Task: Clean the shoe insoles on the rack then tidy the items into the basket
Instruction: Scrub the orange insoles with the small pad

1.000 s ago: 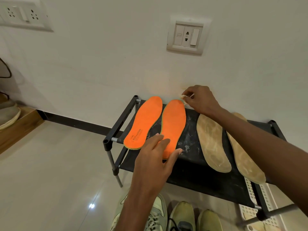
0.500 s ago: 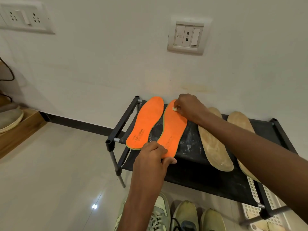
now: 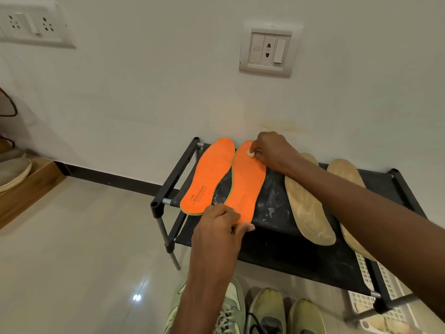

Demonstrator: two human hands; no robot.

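A black shoe rack (image 3: pixel 277 249) stands by a white wall. Your right hand (image 3: pixel 272 150) pinches a small white wad (image 3: pixel 251 153) on the toe of an orange insole (image 3: pixel 248 184). Your left hand (image 3: pixel 220 227) grips its heel.

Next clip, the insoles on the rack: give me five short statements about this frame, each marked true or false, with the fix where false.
1. Two orange insoles lie on the rack. True.
2. The right hand pinches a small pale wad on the right orange insole. True.
3. The left hand holds down a tan insole. False: its fingers hold the heel end of the right orange insole.
4. The left orange insole bears printed text. True.
5. The tan insoles sit in the white basket. False: they lie on the rack; the basket is on the floor.
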